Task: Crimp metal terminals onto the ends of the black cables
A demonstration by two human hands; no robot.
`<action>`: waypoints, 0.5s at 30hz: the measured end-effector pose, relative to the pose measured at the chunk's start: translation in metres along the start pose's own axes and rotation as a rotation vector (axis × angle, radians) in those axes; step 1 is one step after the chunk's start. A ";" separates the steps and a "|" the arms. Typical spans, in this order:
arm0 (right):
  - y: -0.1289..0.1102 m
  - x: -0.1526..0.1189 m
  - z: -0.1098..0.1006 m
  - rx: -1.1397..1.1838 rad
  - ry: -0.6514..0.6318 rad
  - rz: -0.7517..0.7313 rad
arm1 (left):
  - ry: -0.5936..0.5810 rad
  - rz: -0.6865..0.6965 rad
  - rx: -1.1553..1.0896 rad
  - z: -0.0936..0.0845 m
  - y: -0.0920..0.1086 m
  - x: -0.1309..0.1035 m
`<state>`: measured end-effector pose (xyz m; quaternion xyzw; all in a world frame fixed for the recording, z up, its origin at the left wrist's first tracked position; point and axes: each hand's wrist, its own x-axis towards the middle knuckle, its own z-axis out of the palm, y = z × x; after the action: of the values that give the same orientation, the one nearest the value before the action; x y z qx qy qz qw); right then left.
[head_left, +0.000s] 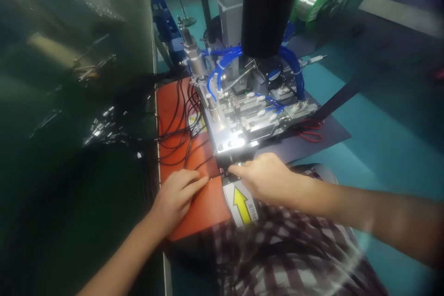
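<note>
On an orange sheet (173, 106), my left hand (175, 199) is closed, thumb and forefinger pinching a thin black cable (215, 176). The cable runs right to the front end of a metal machine (222, 136) with blue air tubes. At that front end, just above a white label with a yellow arrow (243, 206), my right hand (270, 175) is closed with its thumb and fingers pressed together. What lies between the right fingers is too small or hidden to make out. Several more black cables (178, 136) lie across the orange sheet, running to the machine.
A black cylindrical part (267, 14) hangs over the machine. Behind it to the right stands a green spool of silvery wire (310, 2). Red wires (310, 135) loop at the machine's right side. On the dark left surface lie shiny small pieces (104, 125) attached to cables.
</note>
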<state>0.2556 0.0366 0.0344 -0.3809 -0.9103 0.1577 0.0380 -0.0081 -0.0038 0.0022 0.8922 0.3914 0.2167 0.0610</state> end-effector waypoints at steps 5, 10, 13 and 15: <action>0.017 -0.008 0.014 0.709 0.259 0.416 | 0.028 0.001 0.000 0.002 -0.002 -0.001; 0.016 -0.006 0.039 1.118 0.181 0.535 | 0.036 -0.012 0.001 0.003 -0.002 -0.002; 0.009 0.003 0.047 1.183 0.210 0.516 | 0.034 -0.020 0.011 0.003 -0.001 -0.003; 0.007 0.006 0.050 1.205 0.238 0.503 | 0.025 -0.022 0.023 0.001 0.000 -0.002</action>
<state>0.2464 0.0326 -0.0158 -0.5088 -0.5357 0.6002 0.3065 -0.0090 -0.0052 0.0007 0.8858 0.4044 0.2226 0.0481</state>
